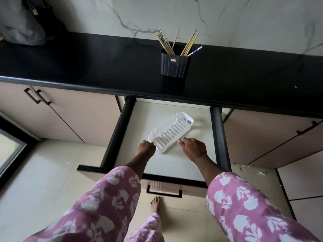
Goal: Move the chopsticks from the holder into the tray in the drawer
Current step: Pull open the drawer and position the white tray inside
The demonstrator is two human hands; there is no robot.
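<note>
A black ribbed holder [175, 66] stands on the black countertop and holds several wooden and patterned chopsticks [176, 43] that fan out of its top. Below it the drawer [174, 165] is pulled open. A white slotted plastic tray [172, 131] lies at an angle on the drawer's pale floor, with nothing in it. My left hand [146, 147] is closed on the tray's near left corner. My right hand [193, 148] hovers by the tray's near right edge with the fingers apart; whether it touches the tray I cannot tell.
The black countertop [87, 67] runs along a marble wall. A grey bag [19, 23] sits at its far left. Closed cabinet doors with black handles [37, 97] flank the drawer. My bare foot [155, 204] stands on the tiled floor below the drawer front.
</note>
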